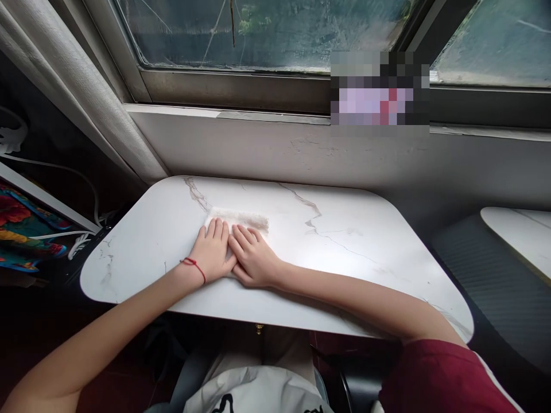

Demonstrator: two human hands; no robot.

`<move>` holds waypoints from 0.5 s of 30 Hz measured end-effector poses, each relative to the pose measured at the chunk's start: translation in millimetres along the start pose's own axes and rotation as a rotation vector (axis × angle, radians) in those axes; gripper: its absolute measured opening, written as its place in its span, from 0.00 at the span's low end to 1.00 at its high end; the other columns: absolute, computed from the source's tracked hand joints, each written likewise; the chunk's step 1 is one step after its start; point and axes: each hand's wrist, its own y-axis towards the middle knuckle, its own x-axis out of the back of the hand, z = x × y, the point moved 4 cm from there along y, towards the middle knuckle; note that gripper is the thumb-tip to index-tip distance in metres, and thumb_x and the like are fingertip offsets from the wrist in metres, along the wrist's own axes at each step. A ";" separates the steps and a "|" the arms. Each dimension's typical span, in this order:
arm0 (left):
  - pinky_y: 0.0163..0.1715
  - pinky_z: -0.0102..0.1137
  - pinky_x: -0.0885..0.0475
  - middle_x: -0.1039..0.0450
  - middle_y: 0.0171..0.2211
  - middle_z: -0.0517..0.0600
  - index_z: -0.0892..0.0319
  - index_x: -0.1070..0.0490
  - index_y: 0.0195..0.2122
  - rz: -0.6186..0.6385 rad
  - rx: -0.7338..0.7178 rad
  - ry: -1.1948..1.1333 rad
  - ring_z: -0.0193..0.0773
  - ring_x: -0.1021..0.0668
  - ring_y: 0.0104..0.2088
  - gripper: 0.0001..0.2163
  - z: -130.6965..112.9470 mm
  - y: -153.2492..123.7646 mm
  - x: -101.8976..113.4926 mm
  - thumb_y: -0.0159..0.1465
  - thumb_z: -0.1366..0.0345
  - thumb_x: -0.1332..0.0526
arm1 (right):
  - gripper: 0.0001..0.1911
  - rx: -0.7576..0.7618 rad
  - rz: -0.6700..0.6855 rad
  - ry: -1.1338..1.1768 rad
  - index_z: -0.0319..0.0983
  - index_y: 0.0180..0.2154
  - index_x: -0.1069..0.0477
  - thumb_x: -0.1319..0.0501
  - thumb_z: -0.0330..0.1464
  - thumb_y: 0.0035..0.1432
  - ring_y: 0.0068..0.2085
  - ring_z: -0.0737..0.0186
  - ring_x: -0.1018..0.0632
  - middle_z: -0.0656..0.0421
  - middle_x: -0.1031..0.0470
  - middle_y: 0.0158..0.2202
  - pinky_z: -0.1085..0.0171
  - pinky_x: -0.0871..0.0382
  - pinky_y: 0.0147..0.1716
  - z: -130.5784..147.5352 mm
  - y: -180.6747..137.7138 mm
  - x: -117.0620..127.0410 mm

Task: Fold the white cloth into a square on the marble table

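Left hand (210, 252) and right hand (257, 259), palms down and touching, on a white marble-patterned tabletop (353, 221); the fingers of both are extended, nearly together, clamped on nothing; a thin off-white cloth (247, 219), possibly gauze or tissue, lies flat just beyond the fingertips and partly under them; how far it runs beneath the palms cannot be told; the flat posture presumably spreads pressure and keeps the cloth from slipping; a red string bracelet (193, 266) circles the left wrist, behind the fingers; well beyond the fingers is a window (279, 40).
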 end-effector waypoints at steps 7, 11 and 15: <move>0.59 0.46 0.39 0.39 0.65 0.70 0.73 0.41 0.64 -0.048 -0.070 -0.006 0.57 0.37 0.65 0.31 -7.2 93.7 4.9 0.65 0.55 0.50 | 0.31 -0.084 -0.006 -0.058 0.22 0.60 0.37 0.48 0.37 0.62 0.64 0.39 0.35 0.33 0.36 0.63 0.46 0.42 0.61 -89.1 13.8 -5.4; 0.54 0.47 0.37 0.35 0.60 0.71 0.74 0.37 0.60 -0.080 -0.095 -0.039 0.59 0.33 0.60 0.29 -19.2 134.9 8.6 0.66 0.55 0.51 | 0.28 -0.140 -0.001 -0.074 0.27 0.61 0.37 0.49 0.36 0.64 0.65 0.44 0.34 0.36 0.37 0.65 0.47 0.41 0.61 -134.3 12.7 -3.7; 0.55 0.48 0.39 0.35 0.59 0.71 0.74 0.36 0.59 -0.130 -0.118 -0.081 0.59 0.33 0.60 0.29 -23.0 158.4 5.1 0.67 0.54 0.51 | 0.28 -0.189 0.014 -0.081 0.27 0.61 0.37 0.48 0.36 0.64 0.67 0.47 0.36 0.38 0.38 0.66 0.49 0.43 0.63 -159.3 10.4 -1.1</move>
